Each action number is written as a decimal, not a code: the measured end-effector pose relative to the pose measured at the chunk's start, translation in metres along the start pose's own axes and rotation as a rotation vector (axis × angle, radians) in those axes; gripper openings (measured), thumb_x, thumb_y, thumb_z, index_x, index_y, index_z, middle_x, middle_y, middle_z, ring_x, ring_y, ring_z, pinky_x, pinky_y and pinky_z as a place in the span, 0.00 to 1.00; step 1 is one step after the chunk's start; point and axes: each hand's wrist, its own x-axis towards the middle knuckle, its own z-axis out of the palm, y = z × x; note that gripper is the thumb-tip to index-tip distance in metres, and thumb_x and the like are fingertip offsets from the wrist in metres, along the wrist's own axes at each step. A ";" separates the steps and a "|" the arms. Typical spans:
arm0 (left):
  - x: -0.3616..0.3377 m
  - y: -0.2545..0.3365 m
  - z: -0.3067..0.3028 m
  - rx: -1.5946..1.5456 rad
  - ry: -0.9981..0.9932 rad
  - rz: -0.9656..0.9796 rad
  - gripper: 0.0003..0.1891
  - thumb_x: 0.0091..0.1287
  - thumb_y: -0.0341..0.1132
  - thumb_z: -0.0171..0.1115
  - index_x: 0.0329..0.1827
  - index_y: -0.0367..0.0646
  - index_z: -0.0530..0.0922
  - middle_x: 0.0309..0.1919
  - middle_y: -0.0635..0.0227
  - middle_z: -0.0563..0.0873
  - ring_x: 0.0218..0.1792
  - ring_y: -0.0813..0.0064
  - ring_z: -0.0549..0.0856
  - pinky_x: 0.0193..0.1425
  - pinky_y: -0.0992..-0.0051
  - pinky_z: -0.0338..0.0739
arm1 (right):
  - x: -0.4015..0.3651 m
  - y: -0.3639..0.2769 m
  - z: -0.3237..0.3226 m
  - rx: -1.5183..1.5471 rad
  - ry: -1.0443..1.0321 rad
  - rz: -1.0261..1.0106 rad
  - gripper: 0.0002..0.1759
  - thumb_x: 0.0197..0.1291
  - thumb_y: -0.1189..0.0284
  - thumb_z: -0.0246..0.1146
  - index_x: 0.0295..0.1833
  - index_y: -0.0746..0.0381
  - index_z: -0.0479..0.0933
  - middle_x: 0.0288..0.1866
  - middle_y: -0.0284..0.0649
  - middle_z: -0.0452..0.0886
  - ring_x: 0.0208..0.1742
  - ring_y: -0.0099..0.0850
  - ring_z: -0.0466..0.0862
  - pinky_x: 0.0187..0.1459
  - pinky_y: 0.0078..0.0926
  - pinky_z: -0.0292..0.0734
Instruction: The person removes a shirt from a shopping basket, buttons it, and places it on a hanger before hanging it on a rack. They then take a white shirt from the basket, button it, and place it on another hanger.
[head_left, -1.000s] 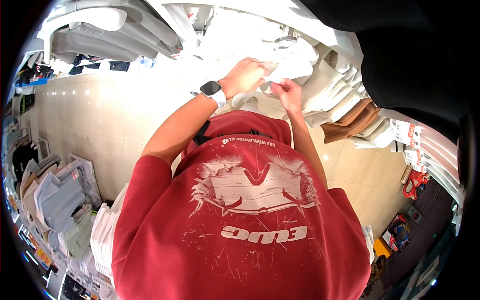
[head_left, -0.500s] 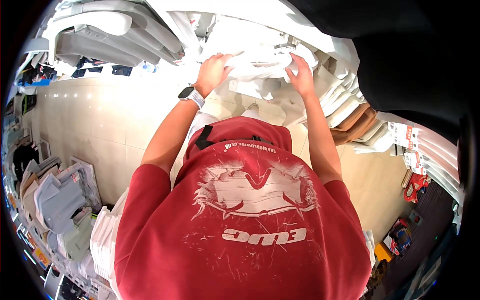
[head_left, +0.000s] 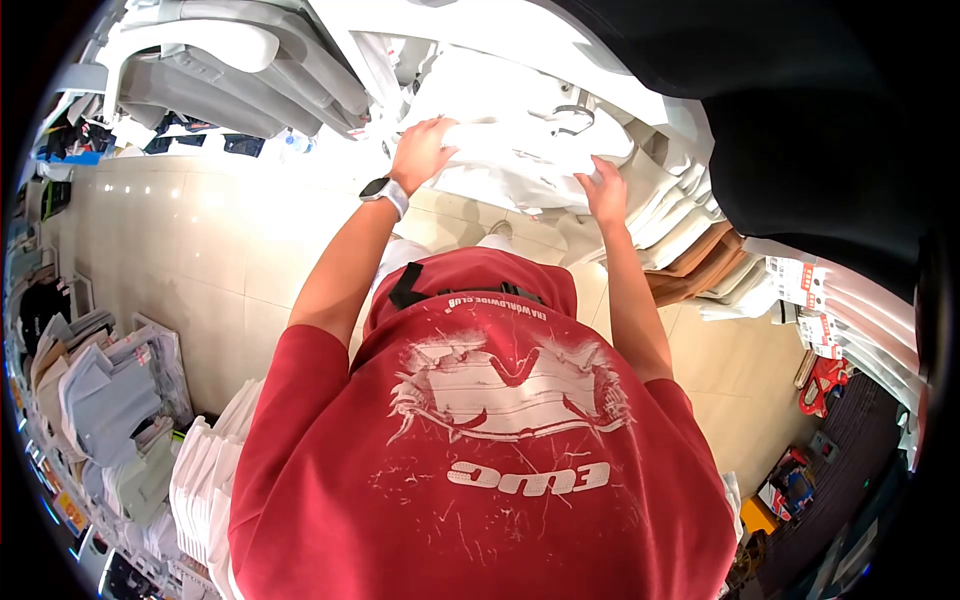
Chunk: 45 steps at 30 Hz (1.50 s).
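Observation:
A white garment [head_left: 500, 150], washed out by the bright light, stretches between my two hands in front of the rack. My left hand [head_left: 424, 155], with a watch on its wrist, has its fingers closed on the left side of the cloth. On the opposite side, my right hand [head_left: 606, 192] pinches the edge between thumb and fingers, which stay partly bent. A dark hanger hook [head_left: 574, 120] shows just above the cloth near my right hand. Glare hides the garment's folds and exact shape.
Grey garments [head_left: 240, 85] hang at upper left. Beige, brown and white clothes [head_left: 690, 250] hang close on the right, with price tags [head_left: 815, 295] beyond. A black shape [head_left: 820, 130] covers the upper right. White clothes [head_left: 205, 480] hang at lower left above the tiled floor [head_left: 180, 240].
My right hand has come down toward my body, and the white garment now lies flatter and spread wider between my hands. The hook has tilted. My left hand has hardly moved.

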 end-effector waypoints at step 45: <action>-0.187 -0.053 -0.202 -0.066 -0.033 -0.030 0.29 0.48 0.42 0.69 0.54 0.39 0.75 0.43 0.51 0.81 0.46 0.56 0.80 0.55 0.59 0.71 | -0.051 -0.377 0.208 1.129 -1.375 0.759 0.27 0.70 0.54 0.49 0.59 0.66 0.69 0.58 0.48 0.76 0.60 0.36 0.76 0.60 0.35 0.70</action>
